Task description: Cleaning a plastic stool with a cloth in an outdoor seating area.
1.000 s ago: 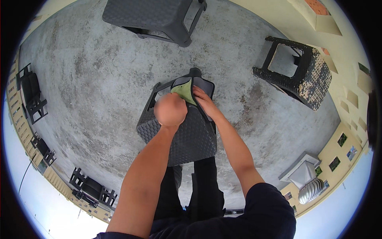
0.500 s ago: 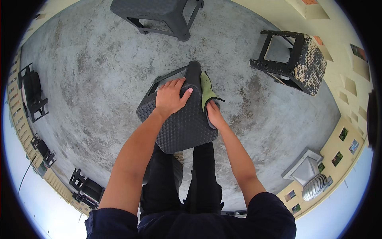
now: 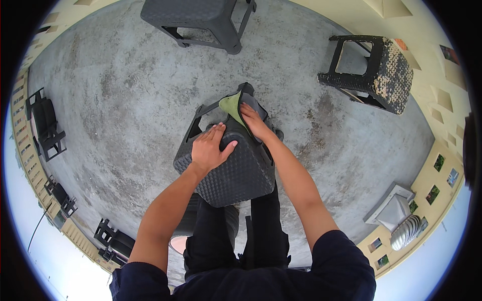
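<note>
A dark grey plastic stool (image 3: 235, 173) with a woven-pattern seat is tipped in front of my legs, its seat facing me and its legs pointing away. My left hand (image 3: 210, 152) grips the seat's upper edge, fingers over it and thumb lying apart on the seat. With my right hand (image 3: 255, 122) I press a green cloth with a black border (image 3: 231, 106) against a leg at the stool's far right corner. The fingers lie along the cloth, partly covering it.
Ahead stands another grey stool (image 3: 193, 11). At right, a black stool with worn, peeling paint (image 3: 389, 75) lies on its side. Black chairs (image 3: 46, 120) are along the left. Behind my left leg is a dark round-edged object (image 3: 182, 227), partly hidden. Stained concrete floor (image 3: 130, 85) surrounds me.
My right hand and the cloth have moved from the stool's right side up and left onto the leg. The stool has tilted slightly, and my left hand has shifted a little toward me with it.
</note>
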Demonstrator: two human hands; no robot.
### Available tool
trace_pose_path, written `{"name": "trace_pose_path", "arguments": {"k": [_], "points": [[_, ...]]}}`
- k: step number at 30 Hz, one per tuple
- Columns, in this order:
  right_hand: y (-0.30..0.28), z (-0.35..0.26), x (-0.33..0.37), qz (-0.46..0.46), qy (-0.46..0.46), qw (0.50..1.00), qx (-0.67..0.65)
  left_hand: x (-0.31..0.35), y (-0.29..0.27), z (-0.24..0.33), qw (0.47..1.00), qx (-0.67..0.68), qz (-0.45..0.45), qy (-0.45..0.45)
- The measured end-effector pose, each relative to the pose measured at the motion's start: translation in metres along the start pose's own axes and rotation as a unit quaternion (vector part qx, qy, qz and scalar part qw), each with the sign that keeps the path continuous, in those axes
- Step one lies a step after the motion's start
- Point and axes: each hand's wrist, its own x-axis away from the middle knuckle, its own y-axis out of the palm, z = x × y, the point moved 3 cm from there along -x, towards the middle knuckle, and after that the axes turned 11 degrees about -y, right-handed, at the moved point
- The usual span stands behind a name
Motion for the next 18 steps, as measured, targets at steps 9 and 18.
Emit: {"name": "trace_pose_path", "arguments": {"k": [9, 18], "points": [[0.017, -0.039, 0.005, -0.163, -0.009, 0.984, 0.071, 0.059, -0.005, 0.008, 1.000, 0.011, 0.024, -0.005], [0.019, -0.106, 0.078, -0.233, -0.061, 0.964, 0.111, 0.128, 0.003, 0.047, 0.998, 0.029, 0.001, -0.049]]}}
